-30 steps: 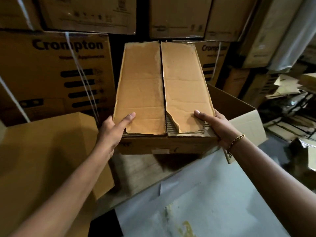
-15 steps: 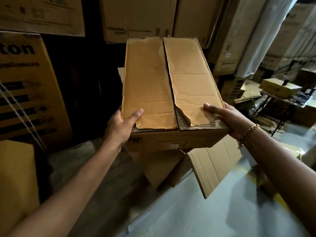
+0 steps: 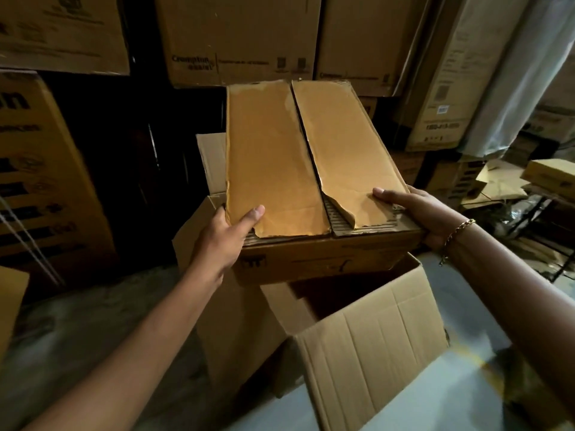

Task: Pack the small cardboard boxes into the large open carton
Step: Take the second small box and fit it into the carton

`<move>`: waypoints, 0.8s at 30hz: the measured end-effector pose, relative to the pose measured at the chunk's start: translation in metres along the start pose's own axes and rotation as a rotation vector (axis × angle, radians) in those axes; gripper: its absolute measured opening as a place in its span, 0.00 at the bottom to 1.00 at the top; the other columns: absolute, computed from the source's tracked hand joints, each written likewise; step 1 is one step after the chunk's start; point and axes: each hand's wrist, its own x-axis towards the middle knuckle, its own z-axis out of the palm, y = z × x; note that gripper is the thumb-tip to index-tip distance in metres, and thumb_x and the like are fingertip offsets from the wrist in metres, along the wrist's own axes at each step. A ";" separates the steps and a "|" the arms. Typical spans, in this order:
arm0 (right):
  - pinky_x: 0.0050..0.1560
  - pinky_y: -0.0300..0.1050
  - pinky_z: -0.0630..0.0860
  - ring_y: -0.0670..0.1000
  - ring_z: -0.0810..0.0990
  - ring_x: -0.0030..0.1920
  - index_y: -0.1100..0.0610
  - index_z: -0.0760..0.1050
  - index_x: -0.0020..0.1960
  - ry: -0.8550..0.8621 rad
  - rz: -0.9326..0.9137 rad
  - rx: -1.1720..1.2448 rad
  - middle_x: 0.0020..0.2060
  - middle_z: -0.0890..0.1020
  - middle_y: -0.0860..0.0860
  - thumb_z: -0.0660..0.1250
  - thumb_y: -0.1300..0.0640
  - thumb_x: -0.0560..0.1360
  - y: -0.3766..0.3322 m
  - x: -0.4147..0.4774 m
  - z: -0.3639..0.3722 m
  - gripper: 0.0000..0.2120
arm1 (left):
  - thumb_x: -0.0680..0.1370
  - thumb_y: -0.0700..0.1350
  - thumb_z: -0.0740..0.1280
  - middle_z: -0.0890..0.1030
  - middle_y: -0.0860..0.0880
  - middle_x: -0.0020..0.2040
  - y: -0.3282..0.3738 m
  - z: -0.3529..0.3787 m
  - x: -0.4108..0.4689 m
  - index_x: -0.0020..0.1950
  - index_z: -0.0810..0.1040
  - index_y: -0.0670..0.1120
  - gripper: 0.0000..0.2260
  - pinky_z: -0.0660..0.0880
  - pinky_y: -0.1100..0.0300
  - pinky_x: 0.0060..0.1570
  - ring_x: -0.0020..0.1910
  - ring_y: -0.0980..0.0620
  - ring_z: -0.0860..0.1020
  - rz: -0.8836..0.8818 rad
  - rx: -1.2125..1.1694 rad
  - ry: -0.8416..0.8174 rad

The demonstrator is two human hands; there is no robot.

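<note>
1. Small cardboard box (image 3: 298, 169) held in the air above the large open carton (image 3: 367, 346).
2. Left hand (image 3: 222, 241) grips its near-left corner, thumb on top.
3. Right hand (image 3: 426, 213) grips near-right corner.

Matt brown cardboard box (image 3: 298, 169) with torn paper facing, corrugated open carton (image 3: 367, 346), gold-coloured chain bracelet (image 3: 457, 234)

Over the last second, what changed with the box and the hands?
The small box, carried rightward, now hangs over the large open carton, whose opening has come into view beneath it. Unchanged: left hand and right hand grip its near corners, thumbs on top.
</note>
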 end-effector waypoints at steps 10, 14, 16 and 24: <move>0.27 0.42 0.80 0.51 0.85 0.31 0.56 0.69 0.67 -0.190 0.050 -0.048 0.49 0.83 0.58 0.73 0.49 0.74 0.001 0.078 -0.078 0.26 | 0.63 0.74 0.68 0.82 0.57 0.54 0.012 0.095 -0.016 0.60 0.75 0.59 0.30 0.76 0.47 0.62 0.56 0.52 0.80 -0.106 -0.008 0.206; 0.31 0.43 0.81 0.52 0.86 0.35 0.58 0.70 0.68 -0.262 0.061 -0.090 0.50 0.85 0.58 0.77 0.46 0.66 0.010 0.108 -0.083 0.36 | 0.60 0.78 0.68 0.82 0.58 0.55 0.008 0.107 -0.021 0.61 0.76 0.60 0.35 0.75 0.46 0.63 0.57 0.51 0.80 -0.156 -0.003 0.261; 0.32 0.43 0.81 0.54 0.86 0.38 0.59 0.69 0.68 -0.293 0.069 -0.100 0.52 0.84 0.59 0.78 0.45 0.61 0.016 0.122 -0.083 0.41 | 0.58 0.80 0.67 0.83 0.57 0.56 0.003 0.110 -0.021 0.62 0.76 0.61 0.38 0.75 0.45 0.63 0.57 0.51 0.80 -0.181 0.007 0.282; 0.33 0.44 0.81 0.56 0.86 0.42 0.58 0.70 0.69 -0.349 0.118 -0.110 0.53 0.84 0.60 0.83 0.42 0.56 0.053 0.159 -0.082 0.47 | 0.58 0.79 0.67 0.81 0.57 0.57 -0.024 0.123 -0.013 0.64 0.73 0.59 0.40 0.75 0.46 0.63 0.57 0.51 0.79 -0.290 0.035 0.251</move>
